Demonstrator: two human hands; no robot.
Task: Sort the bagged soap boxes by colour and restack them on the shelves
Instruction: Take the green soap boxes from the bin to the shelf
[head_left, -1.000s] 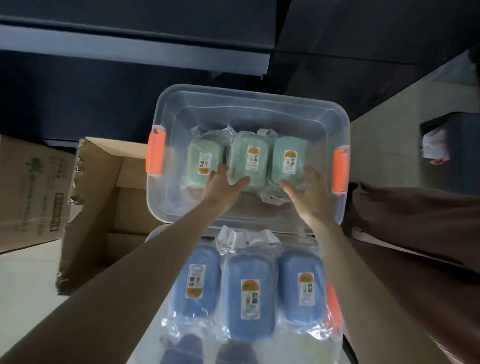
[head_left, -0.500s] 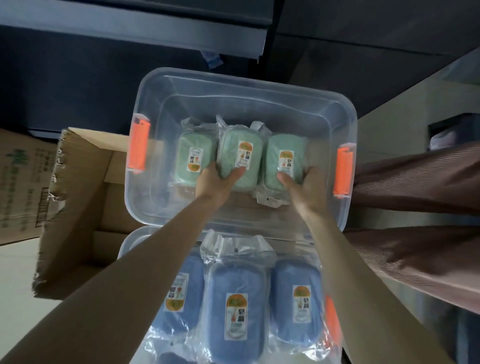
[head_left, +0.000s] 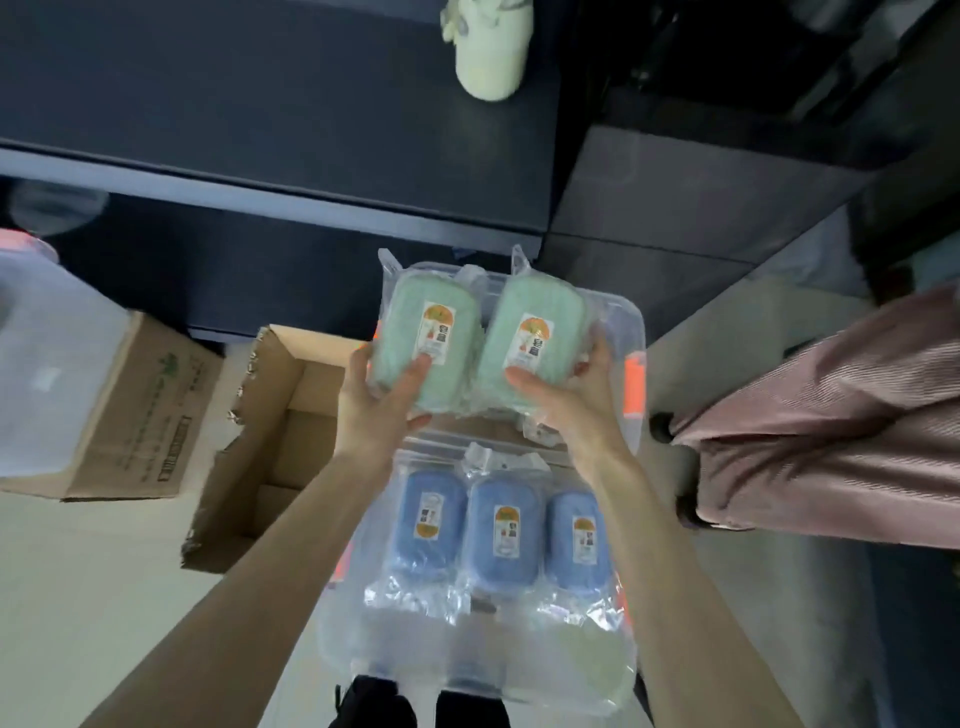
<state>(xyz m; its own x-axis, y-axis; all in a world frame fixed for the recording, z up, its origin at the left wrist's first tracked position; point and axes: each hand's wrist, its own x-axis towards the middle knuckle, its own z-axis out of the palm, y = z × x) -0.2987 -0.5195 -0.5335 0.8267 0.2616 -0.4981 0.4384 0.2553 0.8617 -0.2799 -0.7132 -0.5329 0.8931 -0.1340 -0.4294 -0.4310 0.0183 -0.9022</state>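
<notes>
- My left hand (head_left: 371, 410) grips one green bagged box (head_left: 405, 322), and my right hand (head_left: 571, 405) grips the other green box (head_left: 543, 306).
- Orange-topped stickers (head_left: 438, 332) on both, and I can't read the print.

Head view, wide-angle. Soft, even light brightens the pale floor (head_left: 78, 597), source not evident; the dark shelves (head_left: 260, 104) stay dim. Small glare patches mark the bagged blue soap boxes (head_left: 501, 535). The clear bin (head_left: 47, 364) at left is blurred and washed out. Straight edges bow near the borders.

Soap-box stickers (head_left: 435, 332) and carton print (head_left: 171, 371) (seemingly green) are unreadable.
</notes>
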